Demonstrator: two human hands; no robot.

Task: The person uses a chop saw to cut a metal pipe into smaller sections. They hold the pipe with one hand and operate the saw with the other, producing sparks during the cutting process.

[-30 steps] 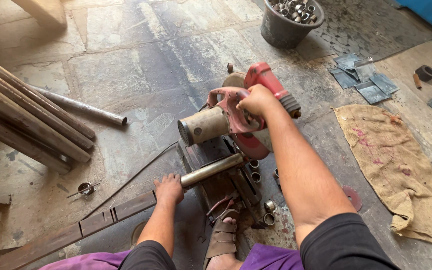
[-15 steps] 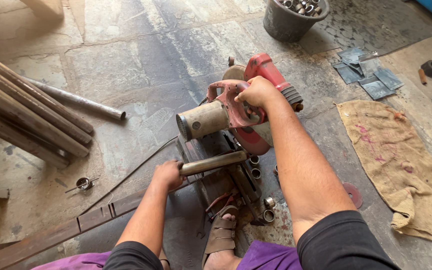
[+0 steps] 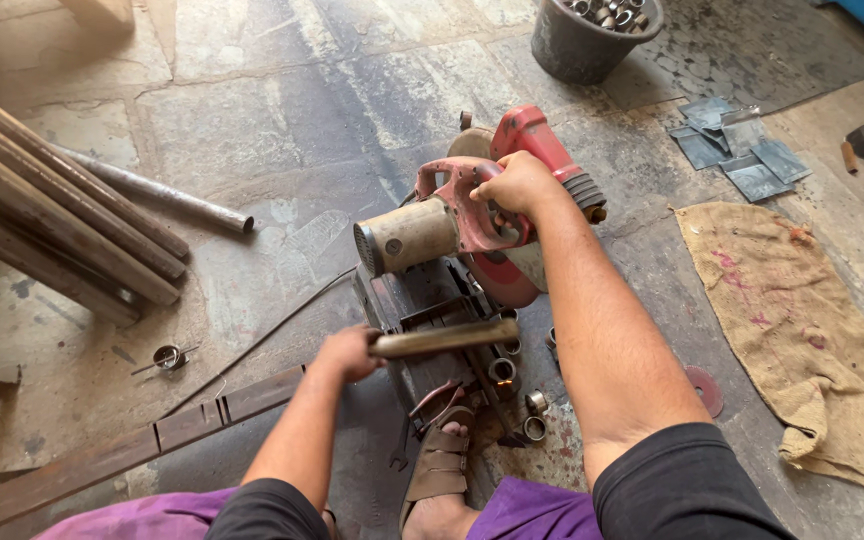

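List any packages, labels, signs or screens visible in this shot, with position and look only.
No sign or screen shows.
Flat packets: upper right on the floor, several grey-blue foil-like rectangles overlapping; whether they are packaging is unclear.
Round mark on the cut-off saw's motor housing: small dark circle on the tan cylinder, left of the right hand; possibly a label.

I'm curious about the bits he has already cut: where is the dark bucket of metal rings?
In the head view, the dark bucket stands on the stone floor at the top edge, right of centre, beyond the red chop saw and left of the grey metal plates.
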